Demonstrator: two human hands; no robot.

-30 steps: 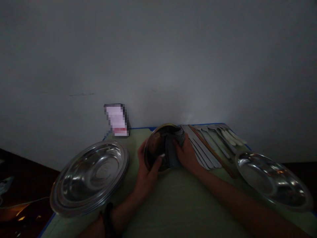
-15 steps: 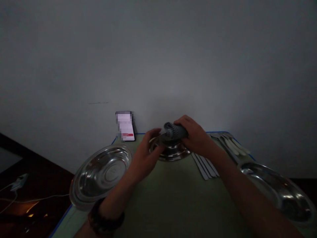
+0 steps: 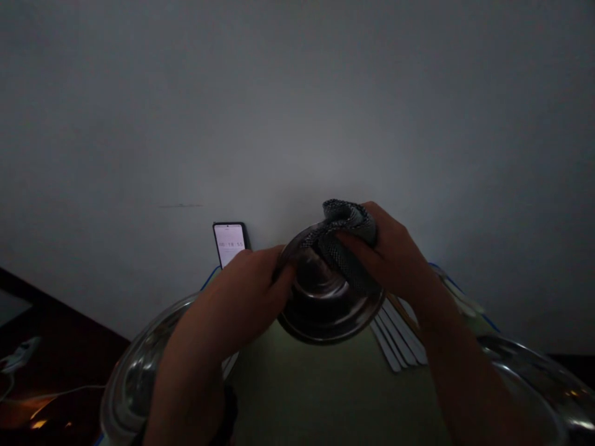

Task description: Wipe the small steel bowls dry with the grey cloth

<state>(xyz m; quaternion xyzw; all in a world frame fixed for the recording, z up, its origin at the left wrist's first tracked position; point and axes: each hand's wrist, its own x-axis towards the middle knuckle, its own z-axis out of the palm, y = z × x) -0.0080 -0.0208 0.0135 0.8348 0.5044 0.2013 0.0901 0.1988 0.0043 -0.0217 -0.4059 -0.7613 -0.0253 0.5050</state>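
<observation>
A shiny metal bowl (image 3: pixel 320 316) is lifted and tilted toward me above the middle of the table. My left hand (image 3: pixel 260 279) grips its left rim, thumb on the inner side and fingers behind. Bunched in my right hand (image 3: pixel 390 248) is a dark checked cloth (image 3: pixel 346 248), pressed against the bowl's upper right rim and inside. The cloth hides part of the bowl's inside. Under my right wrist lie several flat pale cutlery handles (image 3: pixel 395 341).
A large metal basin (image 3: pixel 134 371) stands at left, partly behind my left forearm. Another metal vessel (image 3: pixel 534 371) is at right. A lit phone (image 3: pixel 229 238) leans on the wall (image 3: pixel 297 111). A white plug with cable (image 3: pixel 21 356) lies beyond the table's left edge.
The bowl has come up off the table into my left hand. My right hand has brought the cloth onto its rim. A pale flat piece now shows beside my left forearm.
</observation>
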